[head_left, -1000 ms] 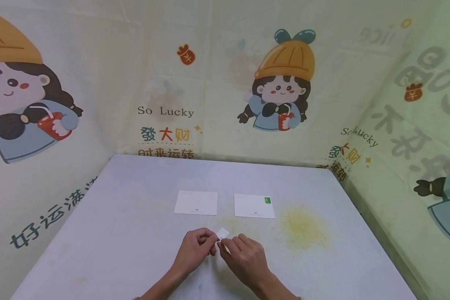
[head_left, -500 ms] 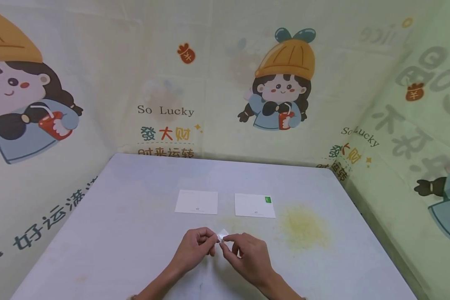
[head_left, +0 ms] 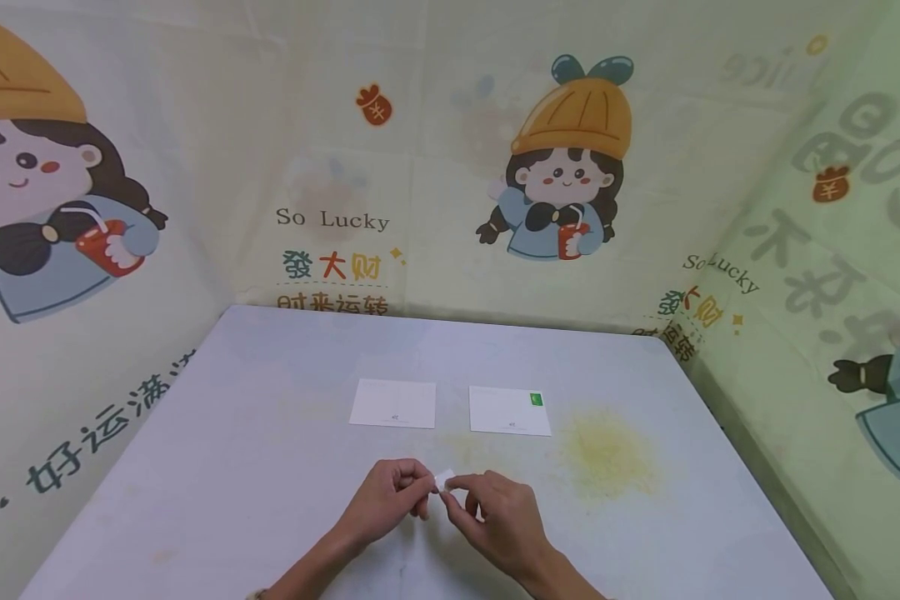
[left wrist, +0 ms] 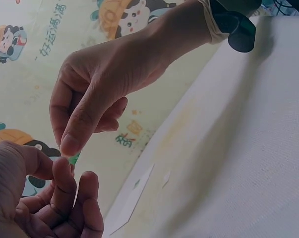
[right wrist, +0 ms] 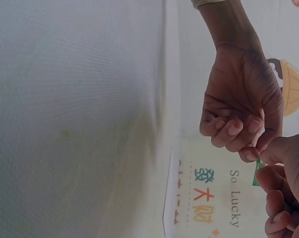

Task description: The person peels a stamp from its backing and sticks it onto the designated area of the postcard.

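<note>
Both hands meet over the near middle of the table. Between them is a small stamp, pale in the head view (head_left: 444,479) and green in the right wrist view (right wrist: 257,174). My left hand (head_left: 390,496) pinches its edge between thumb and index finger, the other fingers curled in. My right hand (head_left: 498,512) pinches the other side with thumb and index fingertip, as the left wrist view of that right hand (left wrist: 97,94) shows. The fingertips hide part of the stamp. Beyond the hands lie two white cards, a plain left one (head_left: 392,403) and a right one (head_left: 506,412) bearing a green stamp (head_left: 536,400).
The white table (head_left: 232,483) has a yellowish stain (head_left: 607,454) to the right. A small white piece (left wrist: 166,178) shows near the right card in the left wrist view. Printed cartoon sheets (head_left: 450,167) hang behind the table and along its sides.
The pale stamp has shifted slightly toward me and shows less of its surface. The right index finger has straightened out from a tighter curl. The cards have stayed put.
</note>
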Demonstrator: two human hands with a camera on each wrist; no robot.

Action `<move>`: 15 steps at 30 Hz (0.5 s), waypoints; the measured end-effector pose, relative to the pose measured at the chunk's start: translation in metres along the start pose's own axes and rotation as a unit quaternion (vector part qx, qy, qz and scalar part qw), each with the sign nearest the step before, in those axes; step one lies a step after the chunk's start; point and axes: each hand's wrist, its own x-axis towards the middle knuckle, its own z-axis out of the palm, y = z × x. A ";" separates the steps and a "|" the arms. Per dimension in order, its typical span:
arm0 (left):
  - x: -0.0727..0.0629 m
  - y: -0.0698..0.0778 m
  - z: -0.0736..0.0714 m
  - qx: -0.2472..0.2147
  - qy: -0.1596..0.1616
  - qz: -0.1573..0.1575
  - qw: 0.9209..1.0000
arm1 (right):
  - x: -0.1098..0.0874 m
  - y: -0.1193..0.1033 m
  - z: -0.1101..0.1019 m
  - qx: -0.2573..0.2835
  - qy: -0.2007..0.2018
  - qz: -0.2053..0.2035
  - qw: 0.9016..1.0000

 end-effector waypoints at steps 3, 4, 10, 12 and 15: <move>0.000 0.000 0.000 -0.001 -0.003 -0.003 1.000 | 0.000 0.000 0.000 0.002 -0.005 0.002 1.000; 0.000 0.000 0.000 0.000 -0.004 -0.004 1.000 | 0.000 0.000 0.000 0.004 -0.005 0.001 1.000; 0.000 -0.001 0.000 0.004 -0.005 -0.003 1.000 | 0.000 0.000 0.000 0.008 -0.006 -0.002 1.000; 0.000 -0.001 0.000 0.006 -0.005 0.000 1.000 | 0.000 0.000 0.000 0.006 -0.010 0.004 1.000; 0.000 0.000 0.000 0.006 -0.007 0.004 1.000 | 0.000 0.000 0.000 0.004 -0.014 0.015 1.000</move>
